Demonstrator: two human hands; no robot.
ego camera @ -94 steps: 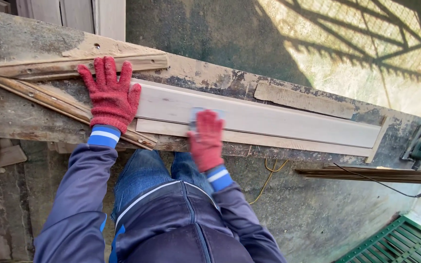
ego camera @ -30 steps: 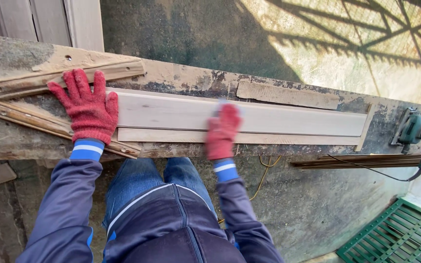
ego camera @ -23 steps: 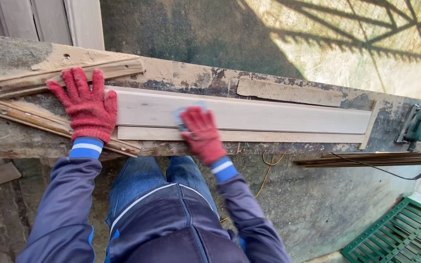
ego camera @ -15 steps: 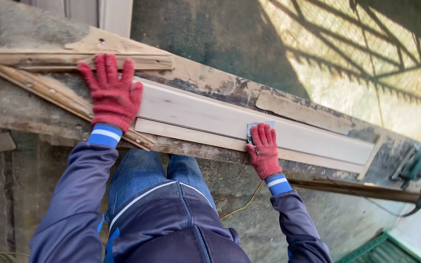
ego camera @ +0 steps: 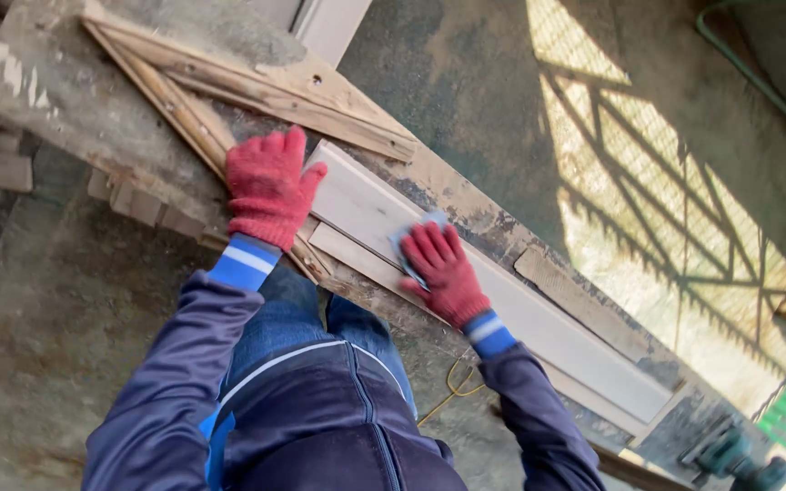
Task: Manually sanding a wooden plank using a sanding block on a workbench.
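Right hand in a red glove presses a grey sanding pad onto the pale, smooth plank; left hand lies flat at its 10 o'clock end. Plank lies on a scarred, dusty workbench, sunlit concrete floor at 12 o'clock.

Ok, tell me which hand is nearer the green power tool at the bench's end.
Right. The right hand presses a sanding pad mid-board, closer to the green power tool; the left hand rests flat at the pale board's far end.

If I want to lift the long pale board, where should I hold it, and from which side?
Probably grip the pale board by its long edges near the free right half, coming from above: it lies flat, and both gloved hands cover the left part.
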